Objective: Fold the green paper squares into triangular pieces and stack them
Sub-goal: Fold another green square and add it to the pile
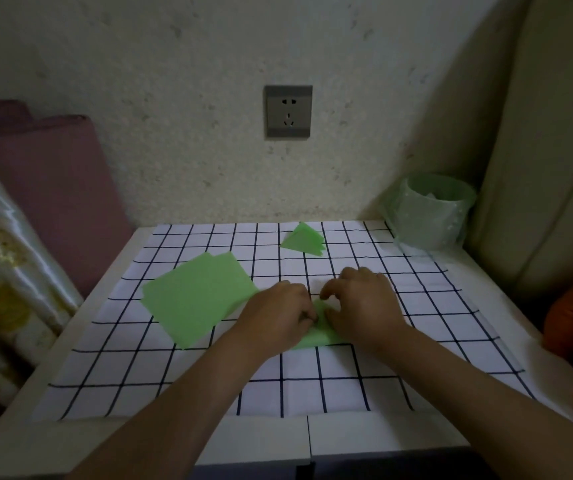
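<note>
Gripping green piece (319, 337), left hand (278, 318), right hand (364, 304), tip pointing away

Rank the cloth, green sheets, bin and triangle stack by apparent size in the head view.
1. cloth
2. green sheets
3. bin
4. triangle stack
Sheets versus bin is unsure: the bin sits farther back.

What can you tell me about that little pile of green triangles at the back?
The small stack of folded green paper triangles lies flat on the black-gridded white cloth near its far edge. Thin matte sheets, several layers, edges fanned at the right, one point facing away. Nothing touches it but the cloth.
</note>
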{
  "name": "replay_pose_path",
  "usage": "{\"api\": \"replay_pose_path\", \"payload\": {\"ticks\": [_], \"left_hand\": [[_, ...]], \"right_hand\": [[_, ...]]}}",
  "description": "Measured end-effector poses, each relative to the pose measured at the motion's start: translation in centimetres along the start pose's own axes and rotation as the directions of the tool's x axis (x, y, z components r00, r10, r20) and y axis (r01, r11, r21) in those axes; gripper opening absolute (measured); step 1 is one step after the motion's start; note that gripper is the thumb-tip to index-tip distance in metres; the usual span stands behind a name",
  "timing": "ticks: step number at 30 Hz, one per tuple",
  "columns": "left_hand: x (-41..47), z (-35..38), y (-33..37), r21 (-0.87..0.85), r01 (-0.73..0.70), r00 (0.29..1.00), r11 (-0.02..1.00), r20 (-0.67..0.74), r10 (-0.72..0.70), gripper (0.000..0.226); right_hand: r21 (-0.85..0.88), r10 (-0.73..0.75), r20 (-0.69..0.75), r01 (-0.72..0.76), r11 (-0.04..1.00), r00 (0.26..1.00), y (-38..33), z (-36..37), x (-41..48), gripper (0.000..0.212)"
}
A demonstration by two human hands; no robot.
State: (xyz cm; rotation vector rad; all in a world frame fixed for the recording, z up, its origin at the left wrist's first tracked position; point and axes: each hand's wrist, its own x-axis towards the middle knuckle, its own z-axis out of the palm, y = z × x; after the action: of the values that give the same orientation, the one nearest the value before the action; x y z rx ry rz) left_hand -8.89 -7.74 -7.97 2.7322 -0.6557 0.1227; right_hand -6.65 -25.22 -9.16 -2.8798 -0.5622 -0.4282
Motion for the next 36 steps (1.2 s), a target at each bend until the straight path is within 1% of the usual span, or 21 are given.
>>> {"api": "replay_pose_path", "payload": {"ticks": [1,2,4,6,7,11,14,18,22,24,27,29,31,32,34,36], "left_hand": [[0.0,0.0,0.0,0.003,0.000,1.000,1.000,0.004,0.000,0.021],[0.0,0.0,0.0,0.006,0.000,1.000,1.000,0.006,0.000,0.021],[0.0,-0.1,0.0,0.012,-0.008,1.000,1.000,-0.008,0.009,0.022],[-0.2,0.1,0.3,0.019,-0.044,0.999,0.999,-0.021,0.045,0.023],[-0.3,0.3,0.4,0.022,-0.071,0.997,0.997,-0.016,0.072,0.025],[-1.4,1.4,1.1,0.007,-0.137,0.991,0.991,0.002,0.137,0.033],[-2.4,2.2,1.3,0.022,-0.138,0.990,0.990,0.006,0.138,0.033],[-4.0,2.9,1.5,0.102,-0.201,0.980,0.974,0.014,0.200,0.045],[-5.8,2.5,2.8,0.112,-0.135,0.990,0.984,-0.022,0.139,0.043],[-6.3,2.6,3.4,0.151,-0.148,0.987,0.977,-0.035,0.155,0.045],[-6.4,3.0,3.1,0.162,-0.169,0.985,0.972,-0.017,0.174,0.050],[-6.4,2.9,2.8,0.126,-0.182,0.982,0.975,-0.019,0.186,0.053],[-6.6,2.9,2.8,0.101,-0.190,0.980,0.977,-0.043,0.195,0.054],[-6.7,2.9,2.8,0.097,-0.188,0.980,0.977,-0.045,0.193,0.052],[-6.8,2.8,2.9,0.089,-0.171,0.983,0.981,-0.055,0.176,0.049],[-6.8,2.6,2.9,0.100,-0.164,0.983,0.981,-0.066,0.171,0.050]], "right_hand": [[-0.011,-0.080,-0.008,0.079,0.997,0.997,0.1,0.0,0.0,0.017],[-0.027,-0.140,-0.004,0.140,0.990,0.990,0.2,0.0,0.0,0.017],[-0.040,-0.178,0.035,0.179,0.983,0.983,0.2,-0.1,0.1,0.026],[-0.028,-0.162,0.061,0.164,0.986,0.985,0.1,-0.4,0.0,0.036],[-0.012,-0.149,0.071,0.150,0.989,0.986,0.1,-0.7,0.0,0.038],[-0.013,-0.104,0.144,0.107,0.994,0.984,0.0,-1.0,0.1,0.024],[-0.015,-0.062,0.183,0.066,0.998,0.981,0.2,-1.0,0.2,0.023],[0.002,-0.040,0.194,0.041,0.999,0.980,0.1,-1.0,0.1,0.022],[0.002,-0.027,0.189,0.027,1.000,0.982,-0.1,-1.0,-0.2,0.021],[-0.006,-0.026,0.181,0.028,1.000,0.983,-0.2,-1.0,-0.4,0.021],[-0.026,-0.035,0.160,0.040,0.999,0.987,-0.5,-1.0,-0.6,0.023],[-0.062,-0.066,0.149,0.076,0.995,0.987,-0.7,-1.1,-1.0,0.026],[-0.132,-0.129,0.152,0.149,0.980,0.980,-0.9,-1.1,-1.7,0.029],[-0.173,-0.172,0.138,0.195,0.965,0.975,-1.1,-1.1,-2.1,0.028],[-0.238,-0.248,0.105,0.266,0.934,0.963,-1.3,-1.3,-3.1,0.018],[-0.239,-0.278,0.090,0.292,0.926,0.956,-1.5,-1.6,-4.1,0.014]]}}
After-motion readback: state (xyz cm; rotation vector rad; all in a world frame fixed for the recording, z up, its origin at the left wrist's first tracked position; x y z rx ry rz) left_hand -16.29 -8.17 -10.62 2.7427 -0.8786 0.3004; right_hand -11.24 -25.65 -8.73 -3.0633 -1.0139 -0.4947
